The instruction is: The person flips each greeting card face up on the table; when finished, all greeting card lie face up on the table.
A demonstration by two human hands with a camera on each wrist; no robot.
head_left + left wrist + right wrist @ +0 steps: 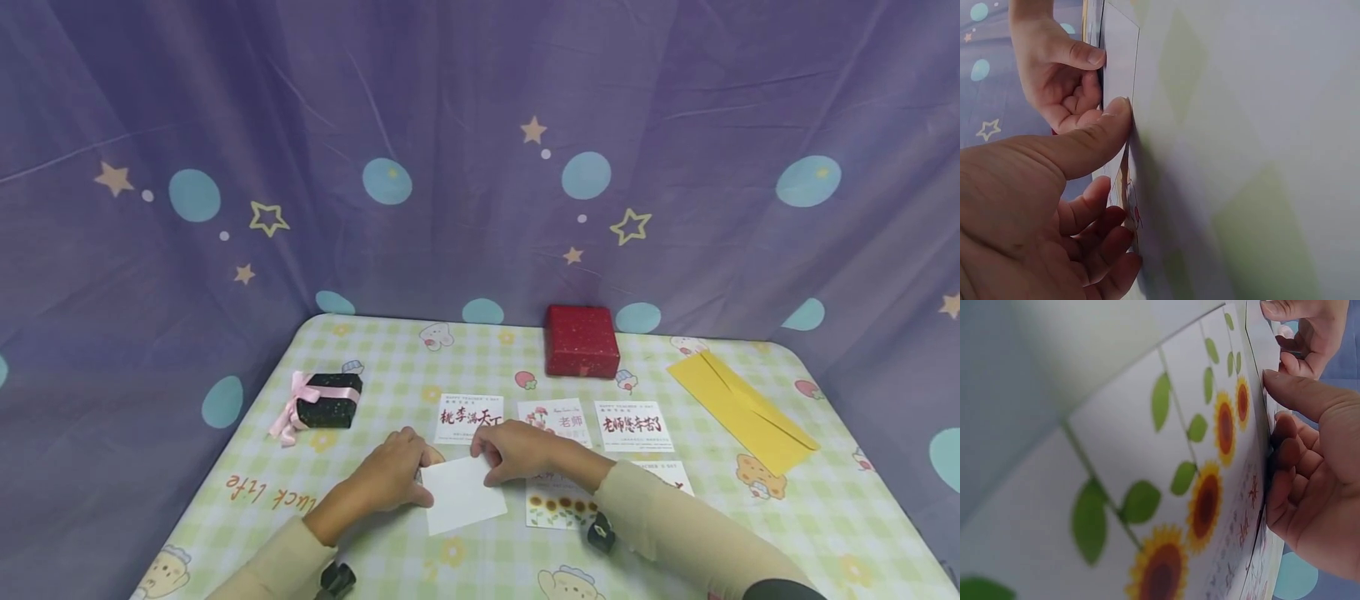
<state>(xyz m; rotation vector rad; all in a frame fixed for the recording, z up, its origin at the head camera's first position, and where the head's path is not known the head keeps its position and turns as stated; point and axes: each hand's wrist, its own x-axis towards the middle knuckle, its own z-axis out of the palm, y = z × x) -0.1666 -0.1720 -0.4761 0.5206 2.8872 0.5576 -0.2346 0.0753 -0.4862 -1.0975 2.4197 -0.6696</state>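
Note:
Low over the table, both hands hold a blank white card [467, 498], tilted slightly in the head view. At its left edge, my left hand [386, 475] pinches it, the thumb lying on the near face in the left wrist view. My right hand [519, 452] grips the upper right edge between thumb and curled fingers. Just beyond lies a card with red Chinese lettering [468, 417]. Under the right forearm is a sunflower card [551, 512], partly hidden; its flowers fill much of the right wrist view.
More greeting cards, one with pink flowers [542, 413] and one with red lettering [636, 425], lie to the right. A red box [581, 340] sits at the back, a black box [330, 408] with pink ribbon at left, a yellow envelope [738, 408] at right.

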